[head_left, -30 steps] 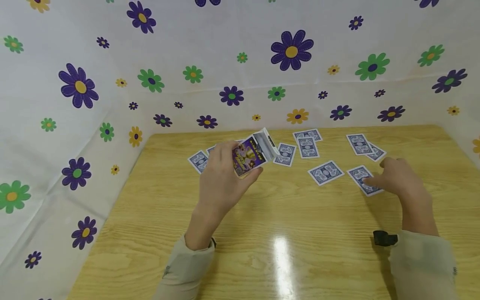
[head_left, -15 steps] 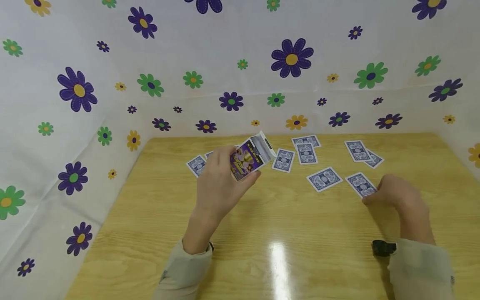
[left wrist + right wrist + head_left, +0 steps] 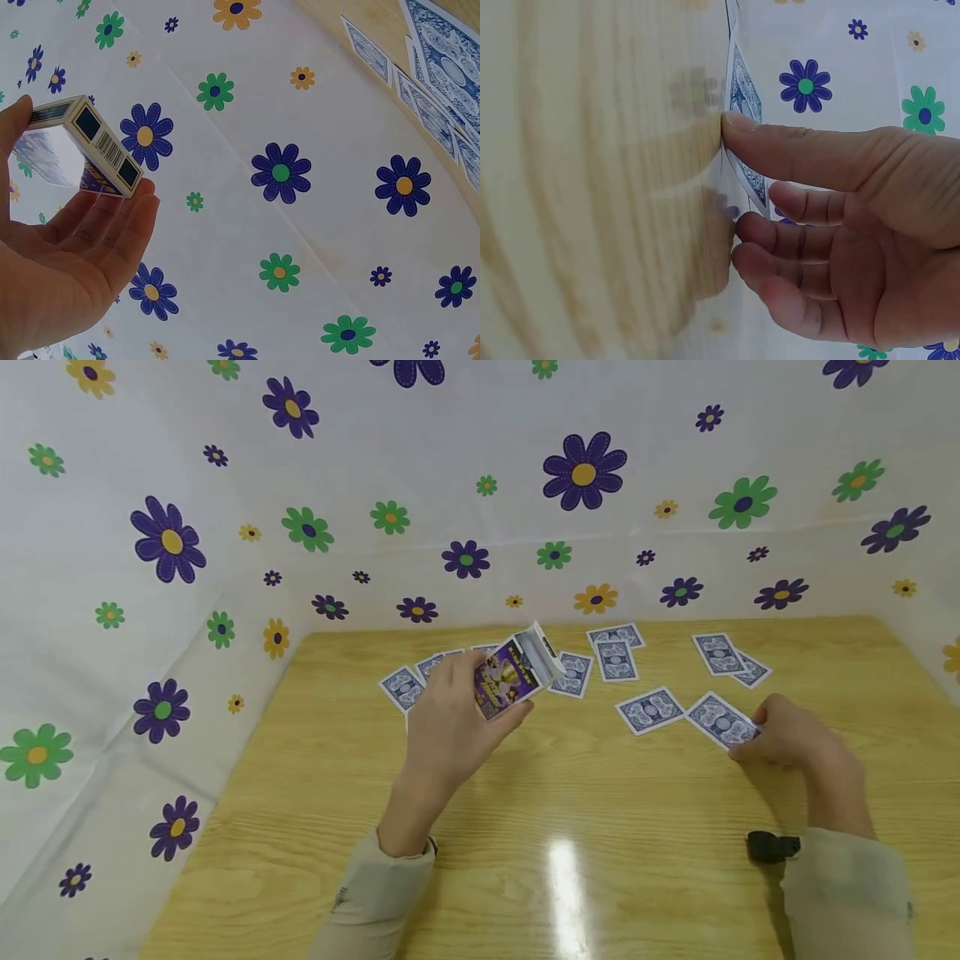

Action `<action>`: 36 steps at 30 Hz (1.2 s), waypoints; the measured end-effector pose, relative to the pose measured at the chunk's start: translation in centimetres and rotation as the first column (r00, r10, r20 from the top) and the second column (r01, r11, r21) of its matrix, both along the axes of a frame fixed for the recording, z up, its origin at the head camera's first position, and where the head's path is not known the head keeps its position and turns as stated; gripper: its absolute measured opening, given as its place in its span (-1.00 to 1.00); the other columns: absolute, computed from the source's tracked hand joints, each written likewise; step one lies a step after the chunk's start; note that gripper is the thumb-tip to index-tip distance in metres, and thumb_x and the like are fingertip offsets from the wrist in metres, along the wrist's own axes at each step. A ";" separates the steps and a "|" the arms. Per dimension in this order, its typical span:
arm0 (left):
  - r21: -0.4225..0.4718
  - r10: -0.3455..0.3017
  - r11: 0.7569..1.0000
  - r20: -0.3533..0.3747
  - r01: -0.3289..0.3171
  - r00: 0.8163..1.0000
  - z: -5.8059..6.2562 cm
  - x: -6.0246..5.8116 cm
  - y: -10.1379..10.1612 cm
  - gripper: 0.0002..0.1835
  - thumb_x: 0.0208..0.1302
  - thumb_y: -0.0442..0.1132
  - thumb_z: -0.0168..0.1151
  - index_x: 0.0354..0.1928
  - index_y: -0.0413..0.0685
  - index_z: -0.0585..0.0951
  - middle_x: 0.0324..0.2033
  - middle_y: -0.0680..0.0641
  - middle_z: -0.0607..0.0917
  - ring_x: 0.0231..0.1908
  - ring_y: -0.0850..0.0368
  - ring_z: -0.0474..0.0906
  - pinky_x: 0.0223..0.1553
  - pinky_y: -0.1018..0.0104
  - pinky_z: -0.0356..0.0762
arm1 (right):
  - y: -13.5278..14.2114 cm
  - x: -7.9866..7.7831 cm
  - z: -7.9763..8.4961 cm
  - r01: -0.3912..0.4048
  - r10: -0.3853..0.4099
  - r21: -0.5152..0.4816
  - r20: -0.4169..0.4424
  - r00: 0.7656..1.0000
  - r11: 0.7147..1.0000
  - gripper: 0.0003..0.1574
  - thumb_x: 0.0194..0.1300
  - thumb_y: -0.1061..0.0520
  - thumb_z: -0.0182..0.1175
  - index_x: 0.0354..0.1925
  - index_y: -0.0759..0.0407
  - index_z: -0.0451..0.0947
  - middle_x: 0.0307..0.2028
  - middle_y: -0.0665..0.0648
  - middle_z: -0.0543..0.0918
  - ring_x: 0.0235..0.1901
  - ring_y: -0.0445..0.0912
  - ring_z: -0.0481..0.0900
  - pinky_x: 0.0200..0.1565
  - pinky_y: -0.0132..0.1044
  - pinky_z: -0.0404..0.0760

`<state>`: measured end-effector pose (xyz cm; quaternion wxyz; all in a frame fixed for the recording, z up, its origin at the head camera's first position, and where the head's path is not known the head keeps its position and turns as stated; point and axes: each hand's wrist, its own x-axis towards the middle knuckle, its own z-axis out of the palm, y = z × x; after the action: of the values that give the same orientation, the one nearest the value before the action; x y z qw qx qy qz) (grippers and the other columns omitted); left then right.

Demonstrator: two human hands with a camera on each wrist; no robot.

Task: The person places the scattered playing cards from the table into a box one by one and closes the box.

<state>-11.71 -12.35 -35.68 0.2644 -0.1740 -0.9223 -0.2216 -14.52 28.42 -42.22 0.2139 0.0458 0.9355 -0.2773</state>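
Note:
My left hand (image 3: 453,722) holds a purple card box (image 3: 508,677) above the table, its white top flap standing up at the upper right. In the left wrist view the box's barcode side (image 3: 110,148) shows between thumb and fingers. On the right, my right hand (image 3: 802,739) pinches the near right corner of a blue-backed playing card (image 3: 720,720). In the right wrist view the thumb (image 3: 780,150) lies low at the tabletop, and the card (image 3: 742,90) slants up from it. The card's far left corner meets another face-down card (image 3: 651,710).
Several more face-down cards (image 3: 615,662) lie spread along the back of the wooden table (image 3: 480,860), some overlapping. Those at the back left (image 3: 403,688) are partly behind the left hand. A flower-print cloth (image 3: 420,518) stands behind and to the left.
The right thumb has gone from on top of the card to its near edge, and the card has turned and shifted slightly left. The left hand keeps its hold on the box, nearly still.

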 end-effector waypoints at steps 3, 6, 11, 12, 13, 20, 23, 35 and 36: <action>-0.003 0.004 1.000 0.009 -0.004 1.000 -0.1 -0.2 0.0 -0.20 0.02 0.17 0.51 0.13 -0.29 0.51 -0.10 -0.21 0.63 -0.26 0.01 0.56 -0.41 0.27 0.61 | -0.1 -0.1 -0.2 0.008 -0.009 -0.026 -0.041 0.999 1.000 -0.11 0.08 0.06 0.47 0.09 0.58 0.21 -0.17 0.42 0.44 -0.21 0.19 0.40 -0.24 -0.10 0.44; -0.010 0.008 1.000 -0.005 -0.008 1.000 0.0 -0.5 -0.1 -0.20 0.02 0.17 0.52 0.13 -0.30 0.51 -0.12 -0.20 0.63 -0.28 0.00 0.55 -0.42 0.26 0.61 | -0.1 -0.2 -0.4 0.031 -0.039 -0.076 -0.099 0.994 0.997 -0.23 0.07 0.17 0.42 0.05 0.57 0.24 -0.17 0.45 0.48 -0.24 0.16 0.45 -0.30 -0.15 0.51; -0.018 -0.001 1.000 0.013 0.002 1.000 -0.2 -0.9 0.0 -0.21 0.03 0.17 0.51 0.13 -0.28 0.50 -0.11 -0.20 0.63 -0.28 0.02 0.54 -0.43 0.28 0.58 | 0.4 0.1 -0.7 0.034 -0.059 -0.152 -0.166 0.984 0.988 -0.42 0.17 0.24 0.30 0.02 0.52 0.29 -0.23 0.39 0.53 -0.35 0.03 0.54 -0.40 -0.27 0.58; -0.019 -0.003 1.000 0.021 0.004 1.000 -0.3 -0.9 0.0 -0.21 0.03 0.16 0.50 0.13 -0.28 0.50 -0.10 -0.19 0.63 -0.27 0.02 0.54 -0.43 0.28 0.58 | 0.6 0.2 -0.7 0.033 -0.063 -0.180 -0.163 0.985 0.983 -0.44 0.20 0.25 0.29 0.04 0.52 0.28 -0.24 0.37 0.53 -0.36 0.01 0.56 -0.39 -0.27 0.62; -0.023 -0.003 1.000 0.028 0.003 1.000 -0.4 -0.9 0.0 -0.21 0.04 0.17 0.50 0.13 -0.28 0.50 -0.10 -0.19 0.63 -0.27 0.02 0.54 -0.42 0.28 0.58 | 0.7 0.3 -0.7 0.027 -0.061 -0.208 -0.161 0.985 0.978 -0.44 0.22 0.25 0.28 0.05 0.51 0.27 -0.26 0.34 0.52 -0.36 0.00 0.57 -0.38 -0.26 0.65; -0.043 0.031 0.999 0.021 -0.030 0.999 -0.6 -1.2 -0.4 -0.21 0.03 0.17 0.50 0.14 -0.26 0.51 -0.09 -0.19 0.64 -0.25 0.00 0.56 -0.42 0.26 0.59 | 0.7 0.5 0.3 -0.003 -0.077 -0.423 -0.172 0.982 0.906 -0.45 0.32 0.32 0.17 0.16 0.46 0.17 -0.32 0.23 0.46 -0.37 -0.04 0.65 -0.28 -0.21 0.73; -0.033 0.032 0.999 0.026 -0.031 0.999 -0.4 -1.4 -0.6 -0.21 0.05 0.17 0.49 0.15 -0.26 0.50 -0.08 -0.19 0.64 -0.25 0.01 0.56 -0.42 0.28 0.59 | 0.7 0.6 1.1 -0.034 -0.093 -0.468 -0.244 0.965 0.883 -0.49 0.35 0.37 0.11 0.16 0.49 0.15 -0.33 0.26 0.44 -0.40 -0.07 0.68 -0.30 -0.20 0.73; -0.115 0.021 0.993 -0.001 -0.021 1.000 -1.1 -1.3 0.2 -0.21 0.02 0.17 0.52 0.14 -0.23 0.49 -0.06 -0.20 0.63 -0.19 -0.03 0.57 -0.32 0.23 0.61 | -5.1 2.0 5.6 -0.091 -0.385 -0.691 -0.501 0.775 0.717 -0.59 0.34 0.44 0.09 0.08 0.13 0.38 -0.26 0.22 0.36 -0.38 -0.20 0.68 -0.43 -0.30 0.70; -0.119 0.020 0.993 -0.009 -0.021 1.000 -1.1 -1.2 0.3 -0.21 0.01 0.17 0.52 0.13 -0.23 0.49 -0.07 -0.20 0.63 -0.19 -0.04 0.57 -0.32 0.22 0.61 | -5.7 2.1 5.9 -0.125 -0.402 -0.720 -0.513 0.758 0.683 -0.61 0.33 0.46 0.09 0.06 0.16 0.39 -0.26 0.22 0.36 -0.40 -0.19 0.68 -0.45 -0.32 0.70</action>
<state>-12.94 -12.05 -36.79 0.2595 -0.1811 -0.9346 -0.1627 -12.37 22.76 -36.33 -0.1384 -0.0621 0.7582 -0.6342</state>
